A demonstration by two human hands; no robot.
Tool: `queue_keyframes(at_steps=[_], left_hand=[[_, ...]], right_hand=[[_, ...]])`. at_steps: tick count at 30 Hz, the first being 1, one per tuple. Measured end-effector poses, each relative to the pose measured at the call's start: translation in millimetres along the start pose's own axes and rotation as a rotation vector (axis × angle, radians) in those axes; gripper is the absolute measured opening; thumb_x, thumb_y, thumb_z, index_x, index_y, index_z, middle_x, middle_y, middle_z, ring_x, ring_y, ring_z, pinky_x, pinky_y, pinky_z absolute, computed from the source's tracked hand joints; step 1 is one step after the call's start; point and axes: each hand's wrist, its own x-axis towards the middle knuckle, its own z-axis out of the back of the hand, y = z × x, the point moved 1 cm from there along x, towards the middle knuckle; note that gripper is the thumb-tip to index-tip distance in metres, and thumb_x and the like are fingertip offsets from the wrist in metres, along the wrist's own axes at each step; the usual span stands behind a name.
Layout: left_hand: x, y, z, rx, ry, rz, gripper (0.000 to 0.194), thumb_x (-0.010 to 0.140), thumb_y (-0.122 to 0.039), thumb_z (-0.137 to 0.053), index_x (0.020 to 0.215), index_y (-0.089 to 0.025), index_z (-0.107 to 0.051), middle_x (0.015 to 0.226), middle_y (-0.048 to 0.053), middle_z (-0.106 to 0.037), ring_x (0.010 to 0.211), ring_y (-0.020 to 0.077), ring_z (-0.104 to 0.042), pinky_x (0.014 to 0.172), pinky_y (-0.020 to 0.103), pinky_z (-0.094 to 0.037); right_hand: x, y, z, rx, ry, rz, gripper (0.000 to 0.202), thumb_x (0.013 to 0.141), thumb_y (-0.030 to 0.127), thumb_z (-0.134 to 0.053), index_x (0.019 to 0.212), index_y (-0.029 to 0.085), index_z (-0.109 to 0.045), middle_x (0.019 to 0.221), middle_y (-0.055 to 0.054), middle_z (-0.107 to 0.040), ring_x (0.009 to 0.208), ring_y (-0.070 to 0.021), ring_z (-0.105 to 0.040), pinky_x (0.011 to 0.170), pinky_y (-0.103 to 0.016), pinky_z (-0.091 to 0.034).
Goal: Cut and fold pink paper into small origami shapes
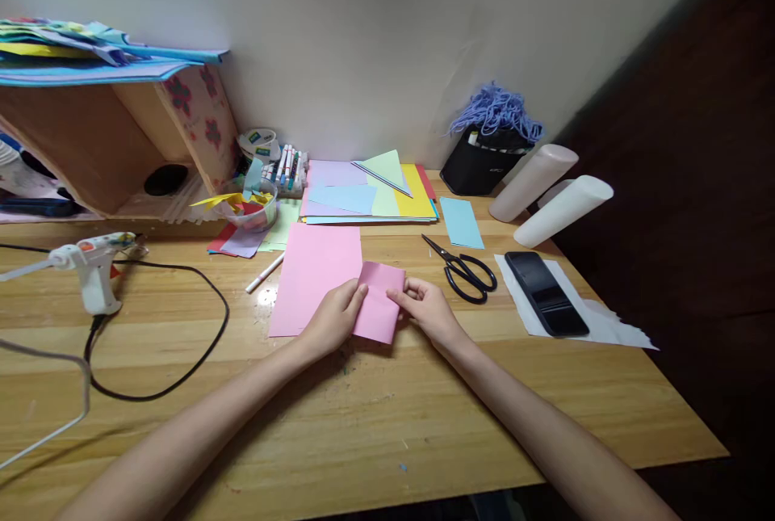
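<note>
A small folded piece of pink paper [378,303] is held between both hands above the wooden table. My left hand [337,314] pinches its left edge, thumb on top. On the opposite edge, my right hand [424,304] grips it with the thumb on the front and fingers curled behind. Under and to the left of it lies a larger pink sheet [315,271], flat on the table. Black-handled scissors [465,271] rest to the right of my right hand, and a white marker [265,272] lies beside the large sheet's left edge.
A glue gun [95,271] with a looping black cable stands at left. Behind are a cardboard box [203,125], a tub of scraps [254,216] and stacked coloured paper [417,198]. Rightward are a blue paper [461,222], white rolls [563,210] and a phone [546,295].
</note>
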Motion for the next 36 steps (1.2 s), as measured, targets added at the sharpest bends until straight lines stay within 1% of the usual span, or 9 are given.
queue_keyframes(at_steps=[3, 8, 13, 20, 25, 28, 31, 33, 36], left_hand=[[-0.5, 0.2, -0.8, 0.099, -0.039, -0.029, 0.034, 0.091, -0.04, -0.031, 0.077, -0.016, -0.05, 0.075, 0.004, -0.059, 0.068, 0.0164, -0.052, 0.062, 0.026, -0.037], [-0.8, 0.2, -0.7, 0.15, -0.028, -0.049, 0.032, 0.091, -0.038, -0.03, 0.075, -0.017, -0.049, 0.073, 0.003, -0.058, 0.067, 0.0158, -0.052, 0.061, 0.025, -0.037], [-0.3, -0.3, -0.6, 0.164, -0.006, -0.043, 0.033, 0.092, -0.037, -0.029, 0.075, -0.016, -0.049, 0.074, 0.004, -0.059, 0.067, 0.0164, -0.052, 0.062, 0.025, -0.037], [0.5, 2.2, 0.0, 0.158, -0.008, -0.038, 0.034, 0.091, -0.038, -0.03, 0.076, -0.016, -0.051, 0.074, 0.005, -0.06, 0.069, 0.0173, -0.052, 0.064, 0.026, -0.038], [0.3, 2.1, -0.5, 0.127, -0.014, -0.044, 0.035, 0.091, -0.039, -0.03, 0.076, -0.016, -0.052, 0.073, 0.004, -0.06, 0.067, 0.0168, -0.052, 0.062, 0.026, -0.037], [0.4, 2.2, -0.3, 0.112, -0.047, -0.044, 0.035, 0.09, -0.039, -0.032, 0.075, -0.016, -0.052, 0.072, 0.004, -0.059, 0.066, 0.0166, -0.051, 0.061, 0.026, -0.037], [1.2, 3.5, 0.0, 0.074, -0.076, -0.035, 0.035, 0.09, -0.04, -0.034, 0.073, -0.016, -0.052, 0.071, 0.004, -0.058, 0.066, 0.0162, -0.05, 0.061, 0.026, -0.038], [2.1, 4.0, 0.4, 0.006, -0.072, -0.004, 0.036, 0.088, -0.043, -0.036, 0.071, -0.015, -0.051, 0.069, 0.003, -0.057, 0.064, 0.0153, -0.05, 0.058, 0.025, -0.038], [3.6, 2.6, 1.8, -0.232, 0.076, 0.15, 0.038, 0.084, -0.049, -0.041, 0.075, -0.014, -0.053, 0.061, 0.001, -0.054, 0.05, 0.012, -0.048, 0.048, 0.023, -0.038]], right_hand=[[2.1, -1.9, 2.1, -0.032, 0.007, -0.016, 0.039, 0.066, 0.05, -0.067, 0.058, 0.015, -0.051, 0.043, 0.002, -0.054, 0.036, -0.0085, -0.049, 0.038, -0.019, -0.039], [4.1, 1.0, 3.4, 0.017, -0.032, 0.051, 0.033, 0.062, 0.042, -0.072, 0.074, 0.015, -0.058, 0.057, 0.002, -0.061, 0.045, -0.0083, -0.054, 0.045, -0.019, -0.044], [7.1, -0.2, 6.6, 0.031, -0.007, 0.026, 0.035, 0.068, 0.048, -0.066, 0.066, 0.015, -0.054, 0.045, 0.003, -0.055, 0.037, -0.0075, -0.05, 0.039, -0.018, -0.041], [7.0, 0.7, 6.1, 0.067, 0.065, -0.027, 0.032, 0.066, 0.042, -0.07, 0.08, 0.014, -0.062, 0.062, 0.0, -0.064, 0.051, -0.0095, -0.059, 0.049, -0.019, -0.047], [6.8, -0.4, 4.7, 0.095, 0.081, -0.068, 0.038, 0.069, 0.051, -0.064, 0.067, 0.013, -0.058, 0.052, 0.001, -0.059, 0.04, -0.0082, -0.053, 0.041, -0.019, -0.043], [4.9, 1.4, 2.8, 0.124, 0.146, -0.066, 0.036, 0.069, 0.048, -0.065, 0.077, 0.013, -0.06, 0.058, 0.0, -0.062, 0.048, -0.0098, -0.057, 0.047, -0.02, -0.047], [2.0, 4.1, -0.2, 0.085, 0.243, -0.124, 0.039, 0.065, 0.043, -0.07, 0.086, 0.012, -0.06, 0.064, -0.002, -0.065, 0.055, -0.0125, -0.062, 0.056, -0.024, -0.05], [1.6, 4.2, -0.5, 0.05, 0.22, -0.151, 0.04, 0.063, 0.045, -0.071, 0.083, 0.011, -0.061, 0.063, -0.002, -0.065, 0.052, -0.0124, -0.061, 0.053, -0.024, -0.05], [4.2, 1.9, 2.0, -0.007, 0.139, -0.144, 0.04, 0.061, 0.047, -0.07, 0.077, 0.011, -0.06, 0.057, -0.001, -0.063, 0.046, -0.0113, -0.058, 0.047, -0.023, -0.047]])
